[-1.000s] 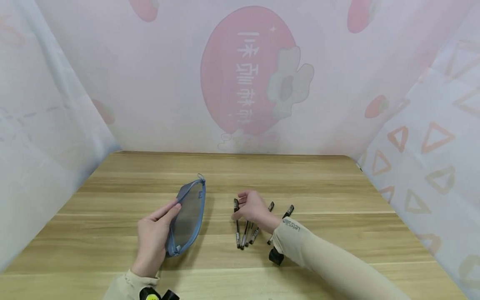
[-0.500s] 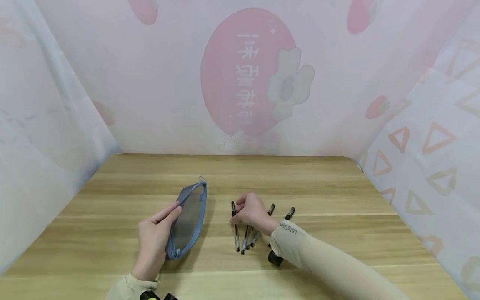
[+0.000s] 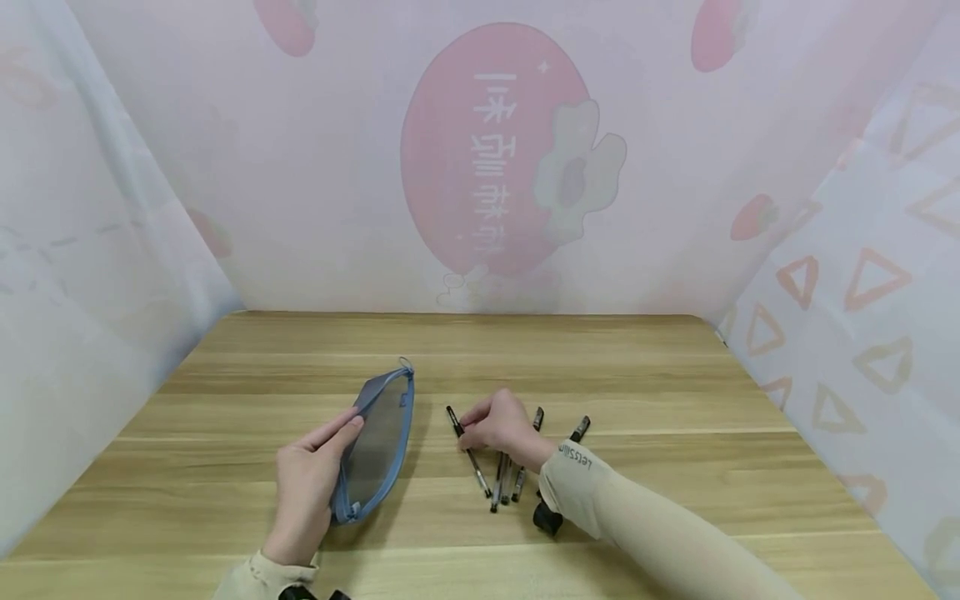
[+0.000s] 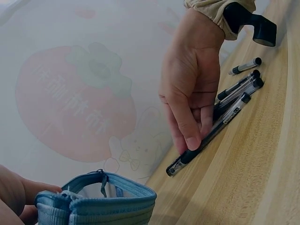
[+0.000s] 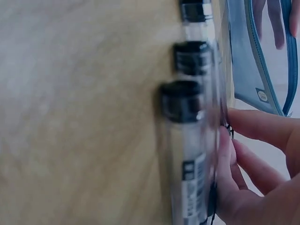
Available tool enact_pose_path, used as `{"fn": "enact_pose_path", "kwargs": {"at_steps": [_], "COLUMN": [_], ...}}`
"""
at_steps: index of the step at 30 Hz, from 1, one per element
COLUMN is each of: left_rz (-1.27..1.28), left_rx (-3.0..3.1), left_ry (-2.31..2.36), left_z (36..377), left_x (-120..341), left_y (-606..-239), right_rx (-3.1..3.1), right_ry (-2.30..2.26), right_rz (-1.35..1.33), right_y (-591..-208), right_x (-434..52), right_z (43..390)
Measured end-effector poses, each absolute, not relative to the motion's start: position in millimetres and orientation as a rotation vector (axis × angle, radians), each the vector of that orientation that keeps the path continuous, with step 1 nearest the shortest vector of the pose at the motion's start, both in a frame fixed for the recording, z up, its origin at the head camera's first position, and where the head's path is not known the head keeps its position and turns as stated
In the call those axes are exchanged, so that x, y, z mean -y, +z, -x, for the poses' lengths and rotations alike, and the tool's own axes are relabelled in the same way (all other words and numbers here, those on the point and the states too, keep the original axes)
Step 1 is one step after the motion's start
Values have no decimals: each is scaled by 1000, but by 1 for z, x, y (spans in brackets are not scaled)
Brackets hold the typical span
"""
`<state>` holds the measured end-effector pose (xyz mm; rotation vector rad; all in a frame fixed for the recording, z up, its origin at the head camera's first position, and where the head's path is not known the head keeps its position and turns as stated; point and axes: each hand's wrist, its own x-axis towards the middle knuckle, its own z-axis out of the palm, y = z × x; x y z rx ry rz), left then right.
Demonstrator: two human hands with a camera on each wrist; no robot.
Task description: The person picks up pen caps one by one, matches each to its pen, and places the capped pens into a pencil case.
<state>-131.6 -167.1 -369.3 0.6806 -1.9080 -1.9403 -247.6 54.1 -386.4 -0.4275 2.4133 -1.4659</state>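
A: Where's the right hand (image 3: 501, 423)?
B: On the table (image 3: 645, 375), fingers curled, pinching one pen (image 3: 468, 451) near its capped end. That pen lies angled, just left of the other pens (image 3: 510, 481).

A: Is the pen lifted?
B: Can't tell. In the left wrist view it looks to be lying on the wood.

A: Left hand (image 3: 309, 477)?
B: Holding the blue pouch (image 3: 377, 437) by its near edge, fingers on the mesh side. The pouch is left of the pens, apart from them.

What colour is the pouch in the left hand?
Blue trim with grey mesh sides; the pouch shows best in the head view.
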Motion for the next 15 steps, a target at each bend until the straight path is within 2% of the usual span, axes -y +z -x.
{"fn": "enact_pose_path", "kwargs": {"at_steps": [15], "left_rz": [-691], "left_rx": [1917], "left_ry": [-1934], "left_z": [133], "left_x": [171], "left_y": [-370], "right_rx": [-2432], "right_ry": [-1442], "right_rz": [424], "right_y": [-386], "right_x": [-45], "right_z": [251]}}
